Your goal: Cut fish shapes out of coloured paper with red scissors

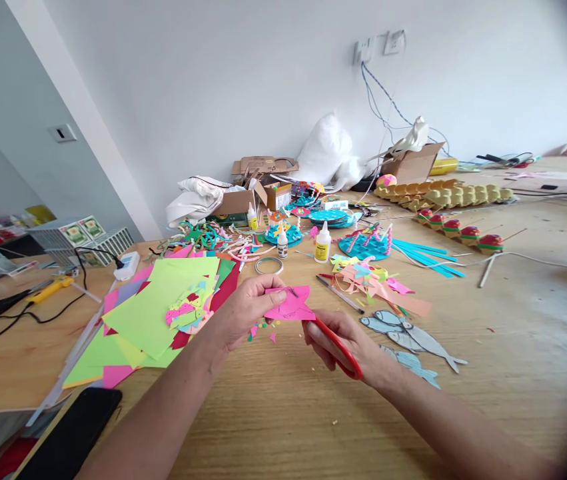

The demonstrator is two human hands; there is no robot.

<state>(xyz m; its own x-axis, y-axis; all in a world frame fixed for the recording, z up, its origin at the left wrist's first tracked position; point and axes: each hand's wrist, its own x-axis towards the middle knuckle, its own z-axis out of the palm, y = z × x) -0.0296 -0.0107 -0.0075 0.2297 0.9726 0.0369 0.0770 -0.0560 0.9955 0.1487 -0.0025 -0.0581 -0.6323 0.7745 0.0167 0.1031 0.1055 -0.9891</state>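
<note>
My left hand (250, 303) pinches a small piece of bright pink paper (290, 305) with dark drawn lines, thumb on top. The paper has a notch in its right edge. My right hand (343, 340) is closed round the red handles of a pair of scissors (336, 347). The scissors point up and left at the paper's lower right corner; their blades are mostly hidden. Small paper scraps (273, 337) lie on the table below the pink paper. Left of my left hand, small cut paper pieces (188, 310) rest on a stack of coloured sheets (158, 293).
Behind my hands stand glue bottles (322, 243), a roll of tape (268, 266) and blue decorated discs (366, 244). A pen (340, 295), paper offcuts (378, 283) and paper fish (428, 343) lie to the right. A black phone (73, 433) is at lower left.
</note>
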